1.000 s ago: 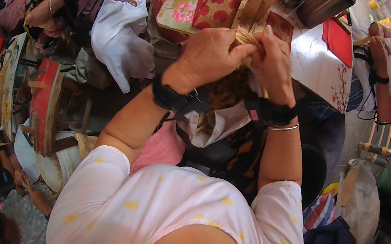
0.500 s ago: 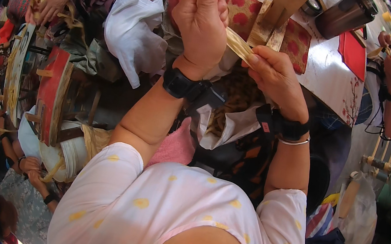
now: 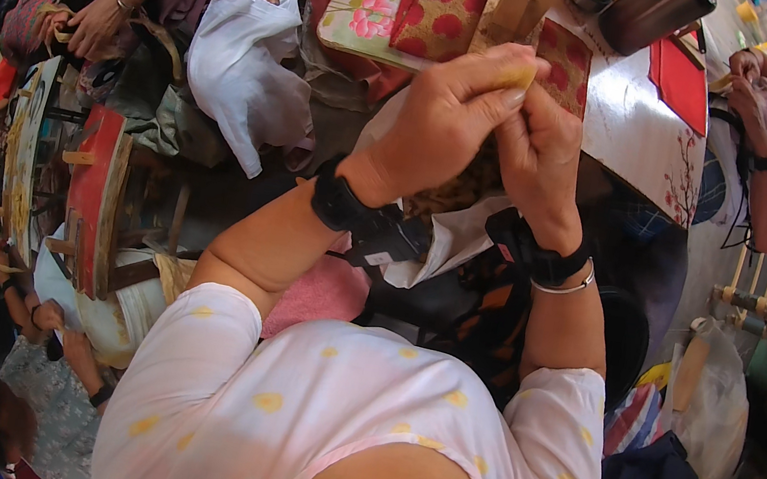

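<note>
Since half a second ago, the two hands have come together; the strip stretched between them then is now mostly hidden in their grip. Seen from above, a person in a white top with yellow spots works just off the near edge of a pale table [image 3: 619,126], in front of an upright wooden block [image 3: 522,7].

Left hand [image 3: 446,120]: nearly closed, fingers curled, thumb and forefinger pinching a pale yellow strip [image 3: 516,75], of which only a small patch shows at the fingertips. Right hand [image 3: 544,145]: also curled nearly closed, touching the left at the fingertips; it seems to grip the same strip, but its fingers cover whatever is there.

To work the strip well, it would help to keep the two pinches close, hold it flat, and pull evenly, since a fibrous piece like this could tear or twist.

Red-and-gold cloth squares [image 3: 442,15] lie by the table's near left corner, left of the block. Red sheets [image 3: 679,84] lie along its right edge, with a dark flask [image 3: 653,17] standing farther back. Below the hands, off the table, is a white bag [image 3: 451,238].
</note>
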Tool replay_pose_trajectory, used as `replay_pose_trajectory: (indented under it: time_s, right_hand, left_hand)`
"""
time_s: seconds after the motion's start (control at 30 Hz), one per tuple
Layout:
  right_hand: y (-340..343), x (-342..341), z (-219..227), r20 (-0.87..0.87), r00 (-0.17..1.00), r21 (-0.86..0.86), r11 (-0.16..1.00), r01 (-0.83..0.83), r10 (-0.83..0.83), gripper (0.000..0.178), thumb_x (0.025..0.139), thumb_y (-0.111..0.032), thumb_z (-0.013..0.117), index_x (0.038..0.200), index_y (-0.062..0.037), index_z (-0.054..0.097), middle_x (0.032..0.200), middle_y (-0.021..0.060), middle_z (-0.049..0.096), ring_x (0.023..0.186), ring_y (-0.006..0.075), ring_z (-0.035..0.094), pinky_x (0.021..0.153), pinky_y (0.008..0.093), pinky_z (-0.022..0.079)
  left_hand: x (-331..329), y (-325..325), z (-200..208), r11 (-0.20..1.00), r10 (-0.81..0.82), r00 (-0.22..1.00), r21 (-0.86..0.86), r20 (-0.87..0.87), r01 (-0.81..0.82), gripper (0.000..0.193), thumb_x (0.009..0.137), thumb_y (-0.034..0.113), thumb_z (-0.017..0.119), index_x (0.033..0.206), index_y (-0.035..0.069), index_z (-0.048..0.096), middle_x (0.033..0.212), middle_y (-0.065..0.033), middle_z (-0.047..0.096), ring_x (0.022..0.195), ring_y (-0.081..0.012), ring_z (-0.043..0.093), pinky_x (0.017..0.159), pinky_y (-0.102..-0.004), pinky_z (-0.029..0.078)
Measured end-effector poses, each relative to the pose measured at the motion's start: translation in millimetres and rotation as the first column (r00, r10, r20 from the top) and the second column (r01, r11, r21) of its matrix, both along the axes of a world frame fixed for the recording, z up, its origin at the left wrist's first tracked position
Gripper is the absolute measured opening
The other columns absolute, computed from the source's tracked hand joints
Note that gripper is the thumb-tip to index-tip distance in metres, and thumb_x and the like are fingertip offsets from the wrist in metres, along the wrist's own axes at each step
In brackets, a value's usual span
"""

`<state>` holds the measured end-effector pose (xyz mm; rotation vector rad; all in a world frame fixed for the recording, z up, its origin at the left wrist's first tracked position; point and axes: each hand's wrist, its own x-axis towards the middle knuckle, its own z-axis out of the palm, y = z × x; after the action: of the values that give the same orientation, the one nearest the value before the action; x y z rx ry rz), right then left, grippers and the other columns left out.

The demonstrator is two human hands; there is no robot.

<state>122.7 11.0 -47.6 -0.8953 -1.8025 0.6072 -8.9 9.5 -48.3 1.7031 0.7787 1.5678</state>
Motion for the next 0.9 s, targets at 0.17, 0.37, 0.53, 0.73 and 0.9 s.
replay_pose_trajectory:
  time_s: [0.17, 0.37, 0.53, 0.73, 0.9]
  right_hand:
    - [-1, 4, 13, -0.388, 0.921, -0.589, 0.775, -0.228, -0.024, 0.020, 0.086, -0.019, 0.053, 0.077, -0.0010, 0.058, 0.053, -0.0026, 0.045, 0.044, 0.0076, 0.040, 0.041, 0.0239, 0.031]
    - [7, 25, 1, -0.794, 0.601, -0.608, 0.130, -0.783, -0.094, 0.018, 0.084, -0.023, 0.054, 0.073, -0.0091, 0.055, 0.052, -0.0077, 0.036, 0.042, 0.0026, 0.026, 0.039, 0.0205, 0.020]
    - [6, 25, 13, -0.528, 0.843, -0.761, 0.384, -0.523, 0.101, 0.013, 0.083, -0.018, 0.059, 0.075, -0.0081, 0.055, 0.056, -0.0065, 0.042, 0.045, 0.0026, 0.031, 0.041, 0.0189, 0.022]
    - [2, 27, 12, -0.299, 0.943, -0.585, 0.754, -0.300, 0.143, 0.012, 0.081, -0.011, 0.063, 0.089, -0.0027, 0.061, 0.059, -0.0062, 0.044, 0.047, 0.0020, 0.034, 0.041, 0.0184, 0.025]
    - [11, 42, -10, -0.850, 0.513, -0.493, 0.161, -0.855, 0.122, 0.013, 0.085, -0.011, 0.059, 0.097, -0.0040, 0.061, 0.060, -0.0076, 0.041, 0.047, 0.0018, 0.033, 0.040, 0.0167, 0.023]
  left_hand:
    - [-4, 7, 0, 0.943, -0.024, 0.998, -0.332, -0.055, 0.005, 0.024, 0.070, -0.003, 0.045, 0.088, -0.003, 0.061, 0.089, -0.0054, 0.059, 0.066, -0.0085, 0.052, 0.059, -0.0225, 0.043]
    - [-12, 13, -2, 0.923, 0.180, 0.950, 0.378, -0.256, -0.073, 0.016, 0.063, -0.006, 0.050, 0.075, 0.000, 0.059, 0.071, -0.0082, 0.059, 0.061, -0.0214, 0.056, 0.057, -0.0274, 0.045]
    - [-12, 4, 0, 0.976, 0.093, 0.946, -0.161, -0.311, -0.149, 0.004, 0.071, 0.000, 0.052, 0.073, 0.000, 0.056, 0.066, -0.0021, 0.056, 0.057, -0.0086, 0.050, 0.050, -0.0245, 0.040]
    - [-19, 14, -2, 0.874, -0.203, 0.965, -0.475, -0.168, 0.101, 0.002, 0.075, 0.002, 0.055, 0.074, 0.001, 0.056, 0.063, 0.0011, 0.052, 0.057, -0.0033, 0.045, 0.050, -0.0204, 0.037]
    - [-14, 12, -2, 0.987, 0.071, 0.957, -0.119, -0.283, -0.108, 0.005, 0.073, -0.002, 0.058, 0.077, 0.001, 0.057, 0.064, 0.0013, 0.053, 0.060, -0.0045, 0.047, 0.053, -0.0210, 0.039]
